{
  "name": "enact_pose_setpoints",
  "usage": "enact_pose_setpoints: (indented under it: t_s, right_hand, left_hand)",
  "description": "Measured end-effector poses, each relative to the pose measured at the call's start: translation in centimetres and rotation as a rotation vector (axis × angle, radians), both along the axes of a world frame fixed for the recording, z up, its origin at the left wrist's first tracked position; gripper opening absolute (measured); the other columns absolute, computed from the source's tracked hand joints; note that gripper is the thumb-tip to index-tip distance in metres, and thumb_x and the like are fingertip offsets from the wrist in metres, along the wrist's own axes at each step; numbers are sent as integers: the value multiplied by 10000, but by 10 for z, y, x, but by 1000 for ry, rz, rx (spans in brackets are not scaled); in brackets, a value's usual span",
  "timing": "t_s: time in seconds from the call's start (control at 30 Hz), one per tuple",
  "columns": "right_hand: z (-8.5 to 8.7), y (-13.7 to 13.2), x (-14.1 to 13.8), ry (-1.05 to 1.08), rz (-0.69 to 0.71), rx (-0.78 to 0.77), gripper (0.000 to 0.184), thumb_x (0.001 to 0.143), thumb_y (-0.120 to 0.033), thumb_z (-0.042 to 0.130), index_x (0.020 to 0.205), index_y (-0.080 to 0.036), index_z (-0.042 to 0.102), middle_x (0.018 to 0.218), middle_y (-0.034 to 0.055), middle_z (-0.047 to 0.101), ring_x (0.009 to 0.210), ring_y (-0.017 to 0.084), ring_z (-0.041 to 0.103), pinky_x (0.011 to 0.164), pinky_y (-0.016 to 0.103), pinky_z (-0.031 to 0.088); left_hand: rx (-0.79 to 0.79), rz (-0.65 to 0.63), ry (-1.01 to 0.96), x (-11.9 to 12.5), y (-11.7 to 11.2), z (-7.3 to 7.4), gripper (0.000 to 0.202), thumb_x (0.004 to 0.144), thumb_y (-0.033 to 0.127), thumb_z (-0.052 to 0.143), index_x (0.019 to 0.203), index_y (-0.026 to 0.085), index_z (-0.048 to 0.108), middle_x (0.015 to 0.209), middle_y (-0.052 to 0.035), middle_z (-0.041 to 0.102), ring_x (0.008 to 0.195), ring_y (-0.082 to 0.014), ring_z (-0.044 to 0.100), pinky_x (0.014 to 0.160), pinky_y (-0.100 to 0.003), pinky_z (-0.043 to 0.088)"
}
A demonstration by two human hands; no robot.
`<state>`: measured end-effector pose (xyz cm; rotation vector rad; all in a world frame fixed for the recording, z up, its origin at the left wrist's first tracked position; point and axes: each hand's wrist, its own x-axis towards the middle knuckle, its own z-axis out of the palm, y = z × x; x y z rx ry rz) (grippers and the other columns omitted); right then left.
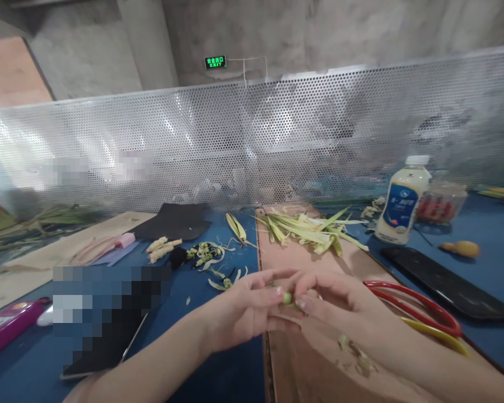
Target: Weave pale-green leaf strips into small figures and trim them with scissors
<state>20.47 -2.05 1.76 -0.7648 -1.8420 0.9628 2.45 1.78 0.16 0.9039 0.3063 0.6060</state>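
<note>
Hands [241, 308] [340, 299], two, in fingertip grip on one small green piece [287, 298], one bottle [403, 204] beyond

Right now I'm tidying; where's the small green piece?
In the head view, the small green piece is just right of centre, between the left hand and right hand, above the brown board.

1. I see a white-capped bottle [401, 204] standing beside a transparent tub [443, 201].
2. I have a lit green exit sign [215, 62] above the perforated metal screen [319, 112].
3. At left, I spot a purple object [14, 324].
</note>
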Motion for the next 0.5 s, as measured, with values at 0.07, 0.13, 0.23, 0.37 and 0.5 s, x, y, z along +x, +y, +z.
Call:
enact_pose_setpoints:
  t_s: [0.07,0.13,0.23,0.37,0.5]
  right_hand:
    - [-2,-1,1,-41,-38,84,105,850,-243,511,766,-218,568,911,11,629,898,151,587,752,285,512]
    - [-4,-1,2,-98,-75,208,83,849,-222,507,789,-227,564,976,15,605,986,160,548,820,311,482]
    - [-7,-1,3,-217,-133,407,88,844,-174,497,845,-237,558,1047,24,551,1020,159,514,866,323,448]
    - [-12,0,5,-338,-233,569,127,849,-153,480,872,-252,556,1022,21,513,996,150,486,839,306,443]
    - [-14,-1,5,-391,-311,718,152,832,-137,496,874,-260,575,985,24,511,961,170,493,812,345,450]
  left_hand:
    - [13,16,-1,0,0,0,436,713,170,667,1134,158,555,900,-83,655,804,-178,634,803,-350,436]
    - [24,32,-3,0,-1,1,430,728,165,654,1146,177,552,928,-82,658,817,-182,638,800,-345,437]
    - [12,65,-11,1,-2,1,369,737,164,652,1098,206,591,925,-58,673,823,-169,642,802,-325,443]
    - [-15,165,-6,4,-5,0,277,692,187,699,965,188,652,878,-45,682,789,-163,639,759,-311,468]
    - [-61,222,-8,8,-8,-1,239,720,214,680,956,193,648,893,-45,684,787,-149,634,758,-306,462]
